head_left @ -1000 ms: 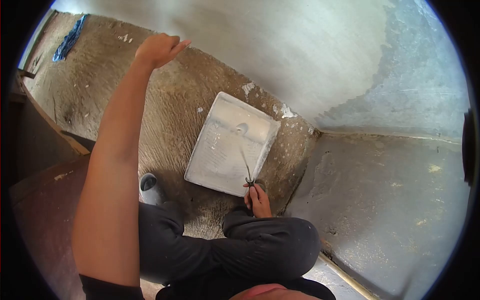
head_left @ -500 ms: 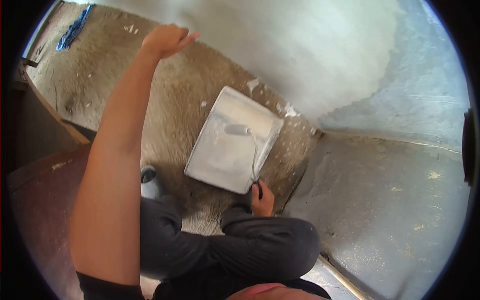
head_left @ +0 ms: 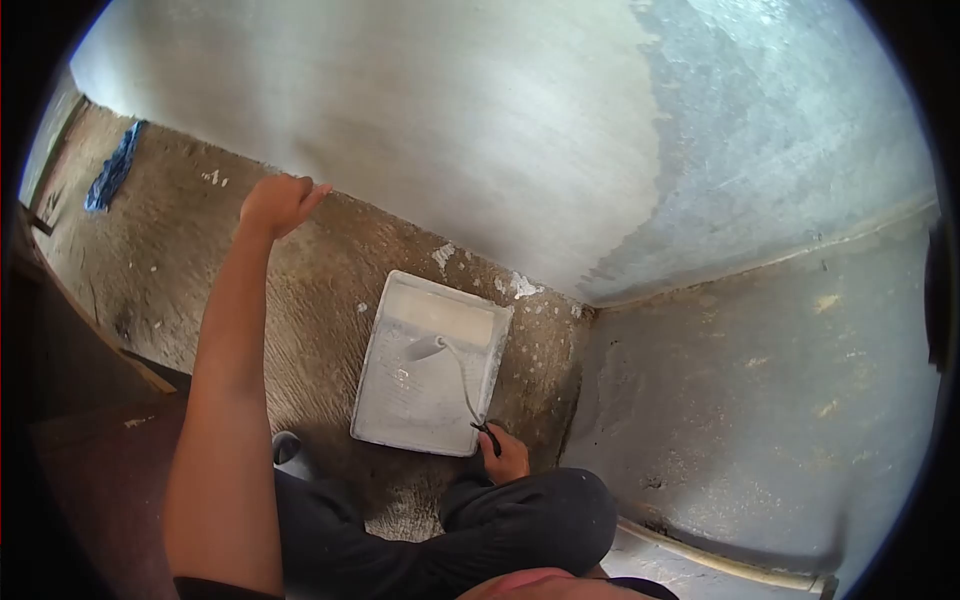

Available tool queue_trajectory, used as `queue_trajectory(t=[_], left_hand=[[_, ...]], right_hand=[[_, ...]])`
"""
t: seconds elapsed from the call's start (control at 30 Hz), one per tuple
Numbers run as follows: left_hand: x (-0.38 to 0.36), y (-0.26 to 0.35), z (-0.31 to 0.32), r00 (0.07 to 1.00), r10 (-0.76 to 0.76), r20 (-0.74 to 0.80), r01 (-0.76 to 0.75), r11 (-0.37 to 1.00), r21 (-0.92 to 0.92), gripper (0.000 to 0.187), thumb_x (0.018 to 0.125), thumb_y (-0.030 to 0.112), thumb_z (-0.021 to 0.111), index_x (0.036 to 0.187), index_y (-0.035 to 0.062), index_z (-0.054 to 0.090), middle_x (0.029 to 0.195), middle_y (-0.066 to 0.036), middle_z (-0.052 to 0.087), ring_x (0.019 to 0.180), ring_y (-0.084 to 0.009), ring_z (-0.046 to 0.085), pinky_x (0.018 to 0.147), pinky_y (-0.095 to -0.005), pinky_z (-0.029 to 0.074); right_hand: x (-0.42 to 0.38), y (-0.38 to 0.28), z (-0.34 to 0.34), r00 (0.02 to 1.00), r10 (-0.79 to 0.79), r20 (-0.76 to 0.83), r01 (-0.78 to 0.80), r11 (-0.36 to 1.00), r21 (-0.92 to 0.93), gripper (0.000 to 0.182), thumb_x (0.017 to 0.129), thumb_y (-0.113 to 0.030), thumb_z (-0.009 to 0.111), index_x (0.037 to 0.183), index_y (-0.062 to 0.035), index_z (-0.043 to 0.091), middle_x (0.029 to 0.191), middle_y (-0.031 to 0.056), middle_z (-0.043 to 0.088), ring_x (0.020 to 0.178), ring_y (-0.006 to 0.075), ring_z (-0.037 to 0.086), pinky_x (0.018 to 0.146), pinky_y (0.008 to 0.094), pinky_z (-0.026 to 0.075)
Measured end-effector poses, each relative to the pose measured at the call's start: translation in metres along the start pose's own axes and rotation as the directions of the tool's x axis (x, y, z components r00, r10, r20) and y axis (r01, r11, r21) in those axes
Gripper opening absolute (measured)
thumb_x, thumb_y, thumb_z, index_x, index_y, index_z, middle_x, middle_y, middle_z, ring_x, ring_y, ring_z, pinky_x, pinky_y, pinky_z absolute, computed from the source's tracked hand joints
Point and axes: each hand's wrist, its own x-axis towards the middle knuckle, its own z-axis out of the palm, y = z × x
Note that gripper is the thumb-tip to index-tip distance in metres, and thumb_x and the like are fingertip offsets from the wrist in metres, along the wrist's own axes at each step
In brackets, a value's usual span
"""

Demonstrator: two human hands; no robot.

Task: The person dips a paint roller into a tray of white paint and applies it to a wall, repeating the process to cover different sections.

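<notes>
Far left, a crumpled blue cloth [head_left: 115, 167] is lying on the floor [head_left: 310, 330]. You are holding your left hand [head_left: 278, 207] out near the foot of the wall [head_left: 450, 130], thumb extended; how tightly its fingers are curling, I cannot tell. The paint roller [head_left: 428, 348] is slanting over the white tray [head_left: 400, 415], and your right hand [head_left: 509, 459] is gripping the roller's black handle [head_left: 494, 443] beside the near corner

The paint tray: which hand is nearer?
Right. The right hand holds the roller beside the tray at its near right corner; the left hand is beyond the far left corner.
</notes>
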Motion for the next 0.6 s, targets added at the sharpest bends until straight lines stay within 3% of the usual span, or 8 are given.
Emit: queue_trajectory(t=[0.17,0.27,0.33,0.47,0.53,0.6], left_hand=[[-0.002,-0.001,0.011,1.000,0.019,-0.008,-0.019,1.000,-0.012,0.074,0.114,0.063,0.040,0.096,0.0009,0.074,0.094,-0.027,0.074,0.095,-0.0479,0.072,0.089,-0.0601,0.056],[0.005,-0.009,0.002,1.000,0.011,0.008,-0.011,1.000,0.010,0.074,0.114,0.064,0.040,0.099,0.0004,0.074,0.096,-0.028,0.074,0.095,-0.0479,0.072,0.089,-0.0608,0.056],[0.000,-0.003,0.012,0.999,0.020,0.050,-0.021,1.000,0.021,0.074,0.114,0.064,0.039,0.100,0.0002,0.074,0.096,-0.028,0.074,0.096,-0.0477,0.072,0.090,-0.0611,0.056],[0.007,-0.008,0.001,1.000,0.014,-0.007,-0.013,0.999,0.031,0.074,0.114,0.064,0.040,0.099,0.0001,0.074,0.097,-0.028,0.075,0.095,-0.0485,0.071,0.089,-0.0608,0.055],[-0.005,-0.004,0.013,0.999,0.024,0.044,-0.025,0.999,0.037,0.074,0.114,0.064,0.040,0.100,0.0002,0.075,0.097,-0.027,0.075,0.095,-0.0486,0.071,0.089,-0.0607,0.055],[0.002,-0.006,0.011,0.998,0.044,-0.035,-0.044,0.999,0.006,0.074,0.114,0.063,0.040,0.100,-0.0003,0.075,0.095,-0.028,0.074,0.094,-0.0496,0.070,0.088,-0.0609,0.054]], right_hand=[[-0.007,-0.004,-0.006,0.998,0.063,-0.018,-0.063,0.998,0.005,0.032,0.103,-0.029,0.078,0.126,-0.0067,0.077,0.111,0.0204,0.081,0.101,0.0429,0.077,0.088,0.0471,0.060],[-0.013,0.001,-0.002,0.997,0.024,-0.074,-0.017,0.996,0.091,0.033,0.105,-0.028,0.076,0.125,-0.0031,0.076,0.104,0.0249,0.079,0.095,0.0463,0.076,0.083,0.0458,0.059],[-0.003,-0.013,-0.015,0.980,0.179,0.083,-0.180,0.984,0.011,0.032,0.106,-0.030,0.075,0.125,-0.0041,0.075,0.103,0.0241,0.079,0.095,0.0458,0.077,0.084,0.0459,0.059],[-0.016,0.016,0.008,0.995,0.070,-0.070,-0.063,0.993,0.099,0.034,0.107,-0.032,0.074,0.125,-0.0039,0.075,0.104,0.0242,0.079,0.097,0.0457,0.077,0.085,0.0467,0.059],[-0.008,-0.002,-0.005,0.981,0.192,0.032,-0.193,0.981,0.026,0.034,0.109,-0.034,0.071,0.128,-0.0049,0.074,0.099,0.0217,0.079,0.097,0.0418,0.078,0.084,0.0437,0.058],[-0.015,0.006,0.005,0.983,0.177,-0.044,-0.172,0.980,0.101,0.035,0.109,-0.034,0.071,0.127,-0.0043,0.074,0.098,0.0208,0.079,0.094,0.0379,0.078,0.083,0.0414,0.057]])
